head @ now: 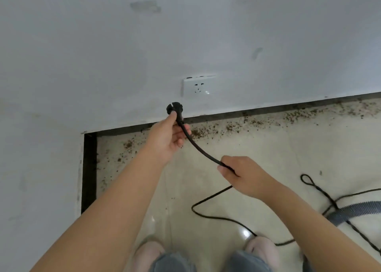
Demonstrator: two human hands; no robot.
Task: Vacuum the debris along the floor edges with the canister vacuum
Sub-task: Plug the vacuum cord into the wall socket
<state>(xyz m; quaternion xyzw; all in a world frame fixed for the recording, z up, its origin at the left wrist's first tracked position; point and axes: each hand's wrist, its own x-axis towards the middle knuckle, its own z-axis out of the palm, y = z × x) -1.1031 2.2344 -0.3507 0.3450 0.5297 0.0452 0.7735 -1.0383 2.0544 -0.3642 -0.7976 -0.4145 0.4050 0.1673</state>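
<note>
Currently, the left hand [168, 136] holds the black power plug [174, 108] at its strain-relief neck: thumb on the near side, fingers curled under the cord just behind the plug body. This grip is closed on the plug, which is raised in front of the white wall [123, 44], just below and left of the white wall socket [198, 85], not touching it. The right hand [243, 173] grips the black power cord [204, 151] farther along, fingers wrapped fully around it. The cord section between the two hands curves slightly downward.

Past the right hand, the cord drops to the tiled floor [257, 139], bends near the person's feet, then runs right, where it loops and crosses a grey ribbed vacuum hose [350, 210] at the right edge. The canister body is out of view.

Brown debris [206, 131] lies scattered along the far floor edge beside the dark gap under the wall, and down the left edge near the corner.

No brand marks or legible writing appear on the plug, socket or hose.
</note>
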